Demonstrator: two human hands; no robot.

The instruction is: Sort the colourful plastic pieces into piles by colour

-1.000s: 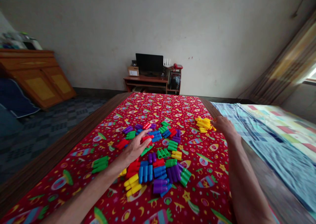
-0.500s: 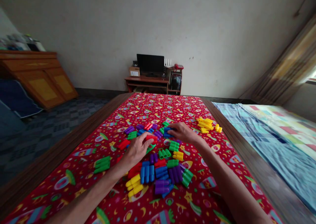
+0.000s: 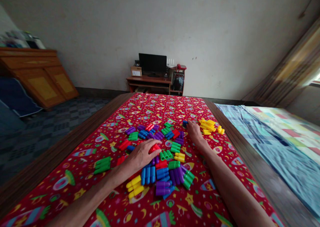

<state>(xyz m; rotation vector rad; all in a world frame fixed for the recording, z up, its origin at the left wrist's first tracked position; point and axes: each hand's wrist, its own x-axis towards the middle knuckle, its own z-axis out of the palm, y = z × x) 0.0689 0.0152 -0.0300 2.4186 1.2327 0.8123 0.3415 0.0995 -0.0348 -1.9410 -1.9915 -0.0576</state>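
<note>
Several coloured plastic blocks [image 3: 160, 153] lie scattered on a red patterned cloth [image 3: 160, 110] over a table. My left hand [image 3: 142, 155] rests on the pile with its fingers curled round a red block [image 3: 154, 148]. My right hand [image 3: 193, 129] reaches farther out and pinches a blue block [image 3: 185, 123] just left of a separate heap of yellow blocks [image 3: 208, 125]. A single yellow block [image 3: 220, 130] lies to the right of that heap. Green blocks [image 3: 102, 164] sit apart at the left.
The table's wooden edge [image 3: 75, 133] runs along the left and right. A bed with a checked sheet [image 3: 275, 137] lies to the right. A desk with a monitor [image 3: 152, 65] stands at the far wall, and a wooden cabinet [image 3: 40, 77] at the left.
My right hand has come from the yellow heap to the pile, taken a blue block, and moved back toward the heap. My left hand has drawn a red block nearer.
</note>
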